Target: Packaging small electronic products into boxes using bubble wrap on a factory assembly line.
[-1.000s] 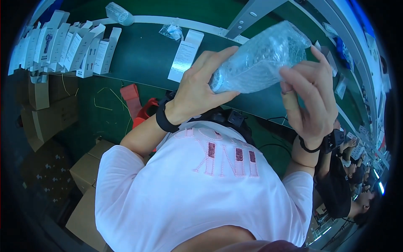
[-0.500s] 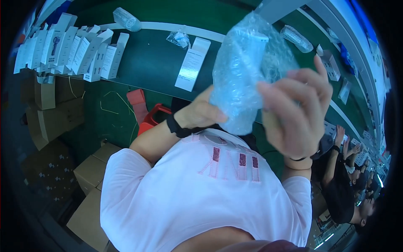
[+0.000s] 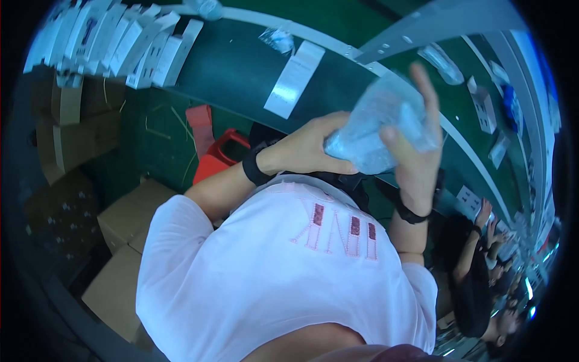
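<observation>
My left hand (image 3: 319, 148) is closed round the lower left of a clear bubble-wrap bag (image 3: 371, 130) with a pale object showing dimly inside it. The bag is crumpled and tilted in front of my chest. At its right side is my right hand (image 3: 416, 160), thumb over the front of the film and index finger stretched upward along the edge. Film lies between that thumb and the fingers, whose other tips are hidden or blurred. Beyond my hands, a white carton (image 3: 294, 81) with an open flap lies on the green table.
Several upright white cartons (image 3: 129, 51) line the table's left end. A small clear packet (image 3: 277, 40) lies near the carton. More wrapped items (image 3: 443, 63) sit beyond a metal post (image 3: 434, 27). Cardboard boxes (image 3: 136, 214) and a red stool (image 3: 223, 154) stand lower left; a co-worker (image 3: 467, 277) is at right.
The bag is lower, to the right and more crumpled. My right hand has turned upright against its side, its thumb now over the film. The view has shifted, with the table higher in it.
</observation>
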Demonstrator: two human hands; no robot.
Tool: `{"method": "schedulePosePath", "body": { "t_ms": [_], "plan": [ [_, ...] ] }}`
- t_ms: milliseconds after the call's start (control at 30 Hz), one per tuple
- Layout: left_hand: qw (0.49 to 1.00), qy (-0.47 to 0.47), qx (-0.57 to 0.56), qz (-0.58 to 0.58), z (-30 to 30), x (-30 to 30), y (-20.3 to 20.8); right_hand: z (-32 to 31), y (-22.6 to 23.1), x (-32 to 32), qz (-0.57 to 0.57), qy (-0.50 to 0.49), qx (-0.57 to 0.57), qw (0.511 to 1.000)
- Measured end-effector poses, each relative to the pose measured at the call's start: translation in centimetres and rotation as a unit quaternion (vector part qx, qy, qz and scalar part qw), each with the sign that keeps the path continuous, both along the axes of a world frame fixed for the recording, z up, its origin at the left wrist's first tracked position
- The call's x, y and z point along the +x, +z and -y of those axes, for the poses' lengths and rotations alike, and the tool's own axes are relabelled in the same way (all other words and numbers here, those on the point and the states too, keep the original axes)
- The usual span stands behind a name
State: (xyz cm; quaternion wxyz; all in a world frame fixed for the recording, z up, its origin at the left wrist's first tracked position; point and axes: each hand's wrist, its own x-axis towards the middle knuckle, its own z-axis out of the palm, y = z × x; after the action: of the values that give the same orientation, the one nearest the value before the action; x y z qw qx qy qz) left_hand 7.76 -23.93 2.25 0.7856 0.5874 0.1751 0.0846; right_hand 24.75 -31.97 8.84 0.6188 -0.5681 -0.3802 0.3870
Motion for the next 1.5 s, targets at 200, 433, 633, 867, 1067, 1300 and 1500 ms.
{"method": "schedulePosePath", "body": {
  "t_ms": [200,433,633,867,1067,1300,1500],
  "plan": [
    [0.870,0.242,0.376,-0.207,-9.4,-3.0,-6.8,0.1,-9.0,2.3,-0.018,-0.090,-0.138,0.986],
    [0.792,0.124,0.415,-0.431,-13.9,1.8,-15.6,-2.6,-8.9,3.9,0.127,-0.052,-0.152,0.979],
    [0.846,0.135,0.419,-0.300,-10.5,0.2,-10.2,-10.1,-6.9,2.4,0.081,-0.294,0.062,0.950],
    [0.911,0.182,0.334,-0.156,-10.1,-4.4,-2.5,-13.5,-5.9,-2.9,0.172,-0.233,0.159,0.944],
    [0.966,0.143,0.101,-0.189,-10.4,-7.8,-3.7,-15.0,-2.4,-3.2,0.280,-0.098,0.063,0.953],
    [0.981,0.110,-0.157,-0.011,-10.3,-8.1,-4.3,-16.4,0.8,-6.8,0.243,-0.065,-0.063,0.966],
    [0.970,0.233,0.062,0.021,-13.6,-11.2,0.1,-16.4,2.4,-8.3,0.209,0.144,-0.253,0.934]
  ]
}}
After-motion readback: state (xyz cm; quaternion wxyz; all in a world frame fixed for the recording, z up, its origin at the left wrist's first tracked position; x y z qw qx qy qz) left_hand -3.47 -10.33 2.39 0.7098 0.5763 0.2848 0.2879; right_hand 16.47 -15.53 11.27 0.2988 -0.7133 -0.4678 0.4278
